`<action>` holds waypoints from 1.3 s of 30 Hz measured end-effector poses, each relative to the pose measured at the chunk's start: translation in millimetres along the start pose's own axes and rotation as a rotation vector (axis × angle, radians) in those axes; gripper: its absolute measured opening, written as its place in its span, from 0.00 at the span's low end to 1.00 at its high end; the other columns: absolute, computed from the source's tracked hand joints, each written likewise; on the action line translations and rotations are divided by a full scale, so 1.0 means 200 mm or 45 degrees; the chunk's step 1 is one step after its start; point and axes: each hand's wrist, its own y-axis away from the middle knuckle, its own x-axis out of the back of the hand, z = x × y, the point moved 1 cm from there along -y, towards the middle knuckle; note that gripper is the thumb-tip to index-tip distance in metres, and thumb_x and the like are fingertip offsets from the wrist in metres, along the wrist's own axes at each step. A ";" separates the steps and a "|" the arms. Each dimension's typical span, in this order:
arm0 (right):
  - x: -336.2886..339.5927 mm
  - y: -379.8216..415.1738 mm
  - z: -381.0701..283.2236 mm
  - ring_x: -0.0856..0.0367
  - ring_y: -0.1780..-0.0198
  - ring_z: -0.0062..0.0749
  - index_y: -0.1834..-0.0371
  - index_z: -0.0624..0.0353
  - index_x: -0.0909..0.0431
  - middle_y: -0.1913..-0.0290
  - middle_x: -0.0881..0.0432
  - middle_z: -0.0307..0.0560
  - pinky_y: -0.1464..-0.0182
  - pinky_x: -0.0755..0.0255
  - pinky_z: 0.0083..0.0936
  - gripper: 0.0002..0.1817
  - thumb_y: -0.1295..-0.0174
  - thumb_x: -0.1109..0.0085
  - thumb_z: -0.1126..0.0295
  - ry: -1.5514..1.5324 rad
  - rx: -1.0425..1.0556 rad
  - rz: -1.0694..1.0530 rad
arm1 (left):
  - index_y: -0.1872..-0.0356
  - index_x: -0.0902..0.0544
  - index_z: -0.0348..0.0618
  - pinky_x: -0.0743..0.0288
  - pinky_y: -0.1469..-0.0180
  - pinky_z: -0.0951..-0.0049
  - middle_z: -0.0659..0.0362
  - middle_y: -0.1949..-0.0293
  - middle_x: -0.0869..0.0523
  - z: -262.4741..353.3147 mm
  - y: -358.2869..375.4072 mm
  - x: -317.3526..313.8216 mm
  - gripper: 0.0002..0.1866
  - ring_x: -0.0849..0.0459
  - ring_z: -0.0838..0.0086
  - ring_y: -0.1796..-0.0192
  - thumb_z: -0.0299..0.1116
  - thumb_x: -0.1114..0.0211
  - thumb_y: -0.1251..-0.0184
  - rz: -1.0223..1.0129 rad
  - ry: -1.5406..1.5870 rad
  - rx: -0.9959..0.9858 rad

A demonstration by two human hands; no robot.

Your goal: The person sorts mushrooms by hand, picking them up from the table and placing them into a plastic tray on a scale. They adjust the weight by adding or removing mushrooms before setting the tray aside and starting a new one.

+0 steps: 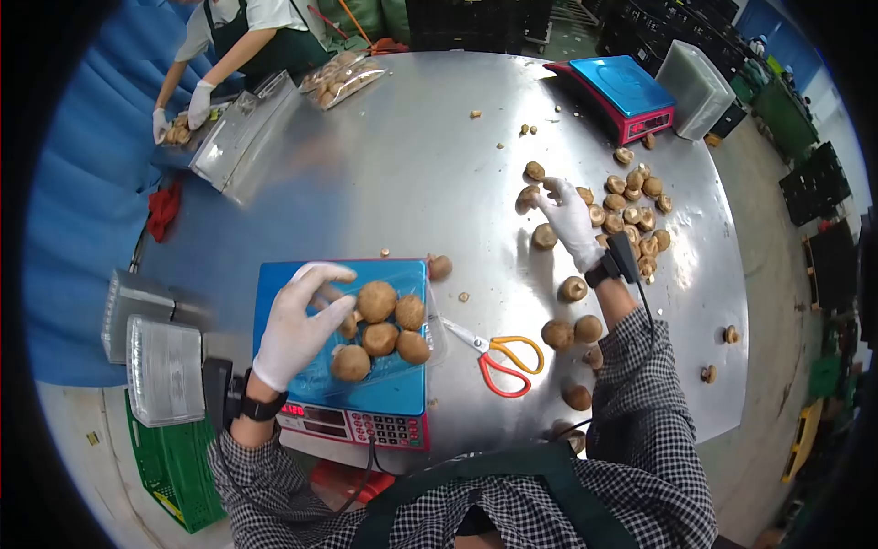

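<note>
- Nearest, the left hand [297, 325] lies spread over mushrooms [384, 325] bagged on the scale [402, 389] at the tabletop's [412, 165] near edge.
- Right hand [569, 218], fingers loosely spread, touches a loose mushroom [530, 194] mid-tabletop, beside the pile [636, 215].

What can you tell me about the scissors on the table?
The scissors lie flat on the shiny metal table, right of the blue scale. The silver blades are nearly closed and point up-left toward the scale. One handle loop looks orange-yellow, the other red, both like plastic. No hand touches them; mushrooms lie just to their right.
</note>
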 end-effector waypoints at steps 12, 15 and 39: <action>0.38 -0.07 0.13 0.23 0.58 0.21 0.48 0.59 0.24 0.60 0.20 0.35 0.54 0.29 0.21 0.17 0.37 0.47 0.63 -0.822 -0.302 -0.367 | 0.51 0.20 0.40 0.22 0.52 0.69 0.53 0.55 0.18 0.30 -0.77 -0.80 0.15 0.15 0.68 0.57 0.35 0.36 0.36 -0.475 -0.237 -0.186; 0.61 0.03 0.26 0.23 0.57 0.21 0.49 0.57 0.24 0.58 0.22 0.35 0.52 0.31 0.19 0.14 0.34 0.49 0.63 -1.360 -0.453 -0.384 | 0.51 0.19 0.43 0.23 0.50 0.65 0.51 0.52 0.18 0.28 -0.83 -1.03 0.17 0.15 0.61 0.56 0.38 0.35 0.38 -0.544 -0.477 -0.236; 0.58 -0.06 0.52 0.16 0.61 0.45 0.55 0.55 0.18 0.66 0.15 0.50 0.58 0.24 0.40 0.18 0.42 0.37 0.55 0.730 0.295 -0.273 | 0.50 0.19 0.41 0.23 0.49 0.63 0.47 0.52 0.20 0.22 -0.59 -1.60 0.23 0.17 0.57 0.54 0.43 0.31 0.44 -0.368 -0.343 -0.147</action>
